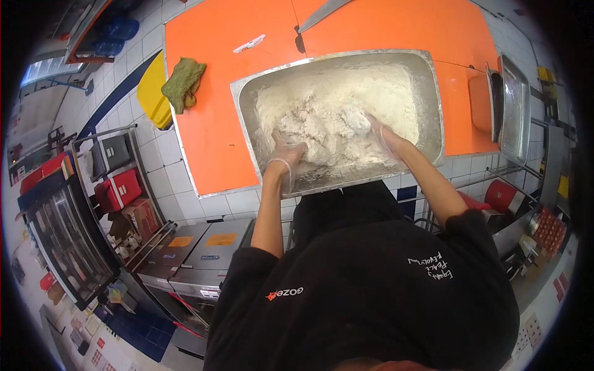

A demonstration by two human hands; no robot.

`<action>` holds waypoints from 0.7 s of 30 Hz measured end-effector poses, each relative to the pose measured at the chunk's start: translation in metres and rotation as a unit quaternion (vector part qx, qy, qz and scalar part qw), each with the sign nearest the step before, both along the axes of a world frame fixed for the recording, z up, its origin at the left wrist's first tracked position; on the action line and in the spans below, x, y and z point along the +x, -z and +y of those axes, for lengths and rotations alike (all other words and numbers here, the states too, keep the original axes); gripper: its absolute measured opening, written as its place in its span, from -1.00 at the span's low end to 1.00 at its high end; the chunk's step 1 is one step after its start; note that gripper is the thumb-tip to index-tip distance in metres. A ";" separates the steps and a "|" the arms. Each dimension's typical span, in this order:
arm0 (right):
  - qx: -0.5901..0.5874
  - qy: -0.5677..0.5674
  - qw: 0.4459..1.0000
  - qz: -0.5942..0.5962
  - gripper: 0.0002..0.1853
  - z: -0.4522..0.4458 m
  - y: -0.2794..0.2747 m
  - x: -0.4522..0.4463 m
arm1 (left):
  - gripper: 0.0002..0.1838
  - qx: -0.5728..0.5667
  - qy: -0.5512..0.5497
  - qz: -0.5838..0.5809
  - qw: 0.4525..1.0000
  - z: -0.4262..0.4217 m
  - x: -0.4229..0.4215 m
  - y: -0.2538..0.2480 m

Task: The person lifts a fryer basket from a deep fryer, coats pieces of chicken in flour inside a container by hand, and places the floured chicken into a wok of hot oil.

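Observation:
A deep metal pan (436, 102) holds a bed of pale flour (383, 80), with a heap of flour-coated lumps (306, 127) in its middle. What lies under the coating cannot be made out. My left hand (288, 156), in a clear plastic glove, reaches in over the near left side against the heap; its fingertips are partly hidden among the lumps. From the near right comes my right hand (385, 137), also gloved, its fingers caked in flour and closed against a whitened lump (355, 120) at the heap's right side.
The pan rests on an orange tabletop (210, 142). A green cloth (184, 85) lies at its left edge beside a yellow item (153, 89). A knife-like blade (323, 13) is at the far edge. Metal trays (515, 108) stand right; a shelf rack (117, 191) stands left.

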State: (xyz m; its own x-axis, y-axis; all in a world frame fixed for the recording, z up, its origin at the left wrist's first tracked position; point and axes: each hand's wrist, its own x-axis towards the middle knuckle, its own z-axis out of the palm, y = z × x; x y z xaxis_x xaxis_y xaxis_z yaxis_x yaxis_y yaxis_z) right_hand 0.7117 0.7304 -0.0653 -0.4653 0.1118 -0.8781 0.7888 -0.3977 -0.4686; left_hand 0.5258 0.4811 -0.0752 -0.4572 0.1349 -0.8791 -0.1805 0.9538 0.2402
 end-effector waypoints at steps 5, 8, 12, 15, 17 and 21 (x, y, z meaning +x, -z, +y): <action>-0.315 0.097 0.941 0.082 -0.15 -0.015 0.013 -0.028 | 0.17 0.377 0.105 0.059 0.918 -0.018 0.030 0.093; -0.208 0.126 0.961 0.131 -0.22 -0.020 0.021 -0.023 | 0.05 0.356 -0.130 -0.056 0.924 0.020 0.028 -0.008; 0.079 0.001 0.953 0.292 -0.21 -0.003 0.015 -0.020 | -0.04 0.487 -0.063 0.043 0.870 0.010 0.024 0.005; 0.183 -0.280 0.923 0.188 -0.15 0.027 -0.037 -0.023 | -0.14 0.367 0.175 0.212 0.889 0.000 -0.019 0.004; 0.265 -0.152 0.899 0.314 -0.19 0.051 -0.014 -0.020 | -0.27 0.347 0.049 0.448 0.823 0.006 -0.045 0.061; 0.579 -0.134 0.795 0.120 -0.25 0.055 0.090 -0.030 | -0.37 0.070 0.007 0.292 0.954 0.062 -0.051 0.046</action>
State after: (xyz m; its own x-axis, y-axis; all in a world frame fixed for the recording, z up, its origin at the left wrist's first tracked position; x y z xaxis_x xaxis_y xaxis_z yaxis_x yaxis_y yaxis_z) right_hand 0.6813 0.7856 -0.1555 -0.7477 0.6491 -0.1404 0.6050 0.5786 -0.5470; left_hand 0.4752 0.5429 -0.1211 -0.8611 0.2417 -0.4473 0.0355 0.9062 0.4213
